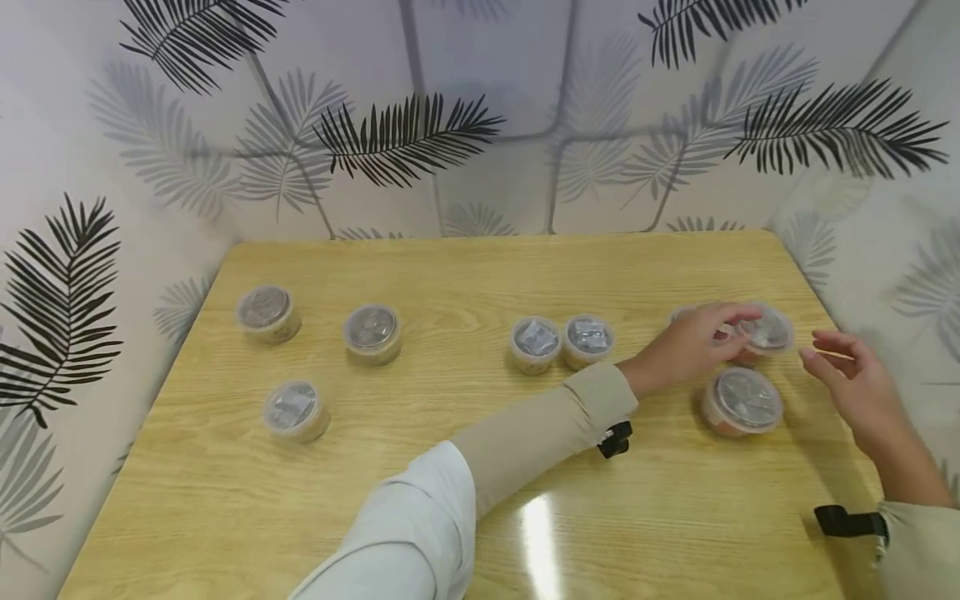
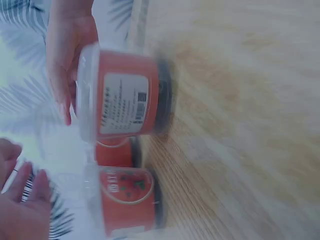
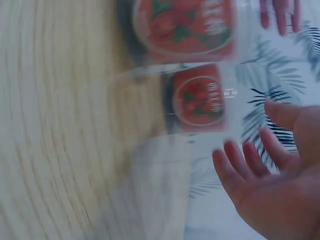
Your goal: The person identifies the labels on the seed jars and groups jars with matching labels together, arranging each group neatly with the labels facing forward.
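The fingers of the left hand (image 1: 686, 343) curled round a small lidded tub (image 1: 767, 333) near the far right of the worktop (image 1: 480, 467), gripping its clear lid and rim. In the left wrist view that tub (image 2: 127, 97) showed a red wall with a white printed label and a small square code, the writing too blurred to read. The right hand (image 1: 855, 387) hovered just beside it, fingers (image 3: 240, 167) released and spread, holding nothing. Another tub (image 1: 742, 402) stood nearer the person, its red label bearing a picture of red fruit and green leaves, the lettering unreadable. A third tub (image 1: 681, 315) sat behind the left hand. Two tubs (image 1: 562, 342) stood touching mid-worktop, and three more (image 1: 300, 350) well apart to the left.
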Tool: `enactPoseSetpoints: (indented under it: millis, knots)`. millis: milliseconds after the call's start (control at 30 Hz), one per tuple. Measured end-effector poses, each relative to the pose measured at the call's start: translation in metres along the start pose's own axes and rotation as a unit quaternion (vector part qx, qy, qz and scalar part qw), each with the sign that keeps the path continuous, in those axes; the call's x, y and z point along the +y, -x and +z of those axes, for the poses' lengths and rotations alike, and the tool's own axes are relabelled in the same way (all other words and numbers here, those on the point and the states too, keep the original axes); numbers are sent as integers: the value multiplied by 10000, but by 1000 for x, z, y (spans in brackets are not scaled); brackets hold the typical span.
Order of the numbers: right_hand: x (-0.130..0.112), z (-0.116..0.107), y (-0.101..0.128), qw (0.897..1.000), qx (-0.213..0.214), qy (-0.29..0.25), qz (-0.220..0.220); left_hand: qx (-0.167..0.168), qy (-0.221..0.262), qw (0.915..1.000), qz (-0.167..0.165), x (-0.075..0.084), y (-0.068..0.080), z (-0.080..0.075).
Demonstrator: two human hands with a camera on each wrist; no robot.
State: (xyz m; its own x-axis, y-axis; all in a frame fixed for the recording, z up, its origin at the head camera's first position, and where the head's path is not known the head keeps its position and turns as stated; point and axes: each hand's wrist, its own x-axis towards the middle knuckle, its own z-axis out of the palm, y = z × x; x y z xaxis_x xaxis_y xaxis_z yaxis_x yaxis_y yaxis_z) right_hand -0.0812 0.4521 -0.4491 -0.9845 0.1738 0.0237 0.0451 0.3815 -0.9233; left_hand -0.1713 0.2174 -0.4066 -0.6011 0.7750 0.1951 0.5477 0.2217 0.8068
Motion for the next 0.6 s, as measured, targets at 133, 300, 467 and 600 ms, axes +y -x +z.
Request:
enactPoseSetpoints:
  millis: [133,300,467,600]
  knots:
    - [-10,3,22,9939,-1075,74,-247,-771,-363,9964,35,2,26,-3]
    - [-19,11,36,9715,-2224,814,-125,-1149,-389,9925,-143,-7,50,3]
    - [-11,18,45,9714,-2330,430,143,-899,299,9953,187,-15,62,19]
    - [-8,26,56,9792,-2004,193,238,-805,574,9950,-105,-17,69,29]
